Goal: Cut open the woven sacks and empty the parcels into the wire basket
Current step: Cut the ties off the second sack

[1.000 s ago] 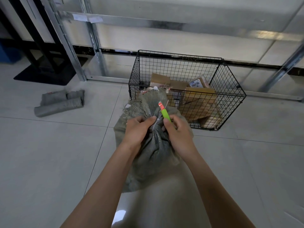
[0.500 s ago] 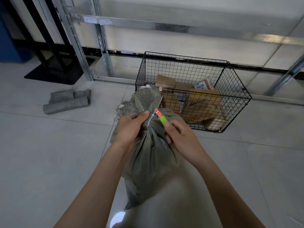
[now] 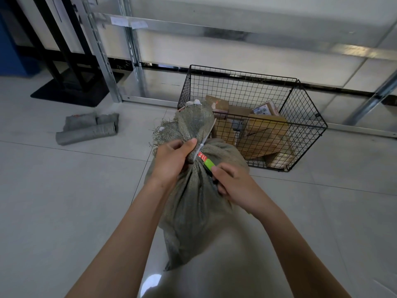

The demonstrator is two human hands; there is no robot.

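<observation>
So, grey-green woven sack (image 3: 193,207) upright on floor, just before black wire basket (image 3: 305,125). Left hand (image 3: 171,162) clenched round gathered neck, thumb beside white zip tie (image 3: 203,143). Right hand (image 3: 234,183) grips green-handled cutter (image 3: 208,163), long axis slanting up-left, tip right at tie, so right hand makes cut imo.

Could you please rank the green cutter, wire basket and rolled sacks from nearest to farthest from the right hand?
1. green cutter: held in the right hand.
2. wire basket: ahead, to the right.
3. rolled sacks: floor, far left.
</observation>
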